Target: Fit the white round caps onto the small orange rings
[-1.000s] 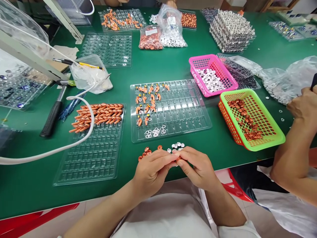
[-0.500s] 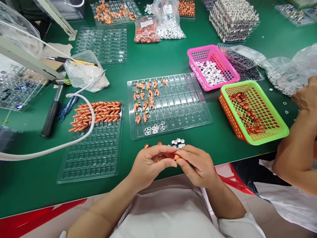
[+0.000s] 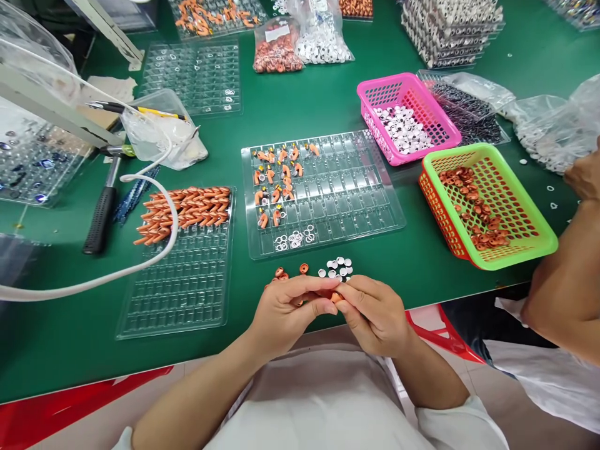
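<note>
Between the fingertips of both hands is a small orange plastic part (image 3: 336,297), mostly covered by the fingers. My left hand (image 3: 285,312) pinches it from the left, and my right hand (image 3: 375,315) grips it from the right. Just beyond the hands lie loose white caps (image 3: 341,262) and several brown-orange round pieces (image 3: 304,269) on the green table. Behind these is a clear compartment tray (image 3: 347,206) with curved orange parts (image 3: 287,172) at its left and white rings (image 3: 295,239) in its front row.
A pink basket (image 3: 452,140) holds white pieces; a green basket (image 3: 525,250) holds brown-orange ones. Left are a second tray (image 3: 173,300), a white cable (image 3: 154,256) and a hammer (image 3: 100,215). A co-worker's arm (image 3: 569,262) rests at the right edge.
The view has shifted slightly, showing more of the loose pieces beyond the hands. Both hands keep their pinch on the orange part, which has turned a little.
</note>
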